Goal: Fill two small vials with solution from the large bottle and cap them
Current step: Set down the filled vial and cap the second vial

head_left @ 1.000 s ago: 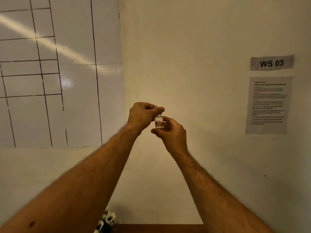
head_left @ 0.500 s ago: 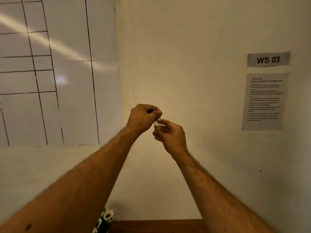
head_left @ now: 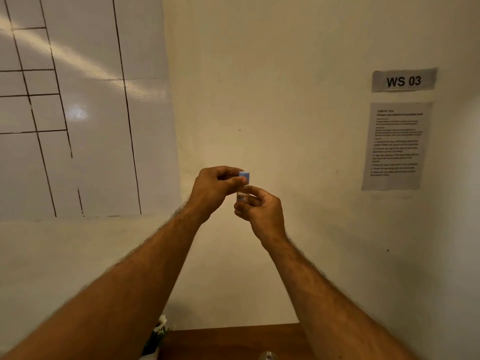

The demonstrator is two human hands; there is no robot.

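Observation:
I hold a small clear vial (head_left: 243, 195) up in front of the wall at chest height. My right hand (head_left: 262, 211) pinches its body from below and the right. A pale blue cap (head_left: 244, 175) sits on top of the vial, and my left hand (head_left: 215, 189) pinches that cap between thumb and fingers. The vial stands upright with a little clear liquid and a small label low on its side. The large bottle and the other vial are out of view.
A wooden tabletop edge (head_left: 233, 341) shows at the bottom, with a small white-flowered plant (head_left: 158, 331) at its left and a clear rounded top (head_left: 267, 355) at the frame's bottom edge. On the wall hang a whiteboard (head_left: 78, 105), a "WS 03" sign (head_left: 404, 80) and an instruction sheet (head_left: 396, 145).
The blue cap now shows above my left fingers on top of the vial; before, my left hand covered it. Both hands have stayed at the vial, and the view has dipped slightly.

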